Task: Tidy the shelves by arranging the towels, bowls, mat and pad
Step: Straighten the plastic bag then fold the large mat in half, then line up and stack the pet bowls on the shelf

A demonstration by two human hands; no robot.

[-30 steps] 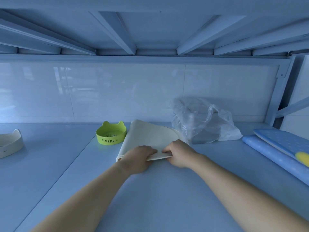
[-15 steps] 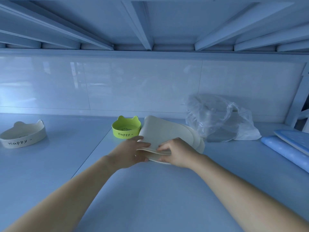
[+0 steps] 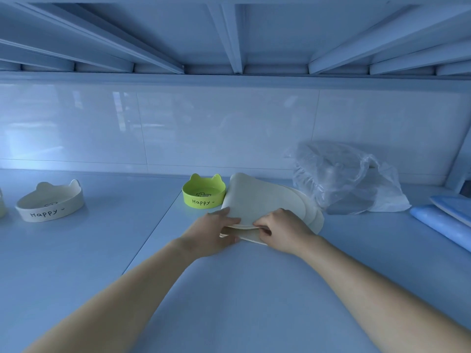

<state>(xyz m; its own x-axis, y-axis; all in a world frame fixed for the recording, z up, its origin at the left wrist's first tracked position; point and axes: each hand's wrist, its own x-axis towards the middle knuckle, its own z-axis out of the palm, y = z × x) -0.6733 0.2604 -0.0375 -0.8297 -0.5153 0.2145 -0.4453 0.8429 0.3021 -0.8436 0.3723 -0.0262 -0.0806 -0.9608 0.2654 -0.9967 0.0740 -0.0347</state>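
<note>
A cream flexible mat (image 3: 265, 202) lies folded over on the shelf, its upper layer bulging up. My left hand (image 3: 211, 231) grips its near left edge, thumb on the top layer. My right hand (image 3: 283, 231) pinches the near edges together beside it. A lime-green eared bowl (image 3: 204, 193) marked "Happy" stands just left of the mat. A cream eared bowl (image 3: 49, 205) with the same word sits far left. Blue dotted towels or pads (image 3: 443, 220) lie at the right edge.
A crumpled clear plastic bag (image 3: 344, 179) with something grey inside sits behind the mat on the right. A white tiled wall closes the back, and the slatted shelf above (image 3: 234, 34) hangs low. A white upright post (image 3: 458, 164) stands far right.
The mat has gone from a single fold to a thicker stack of layers under both hands. The view has shifted left, bringing the cream bowl fully into sight.
</note>
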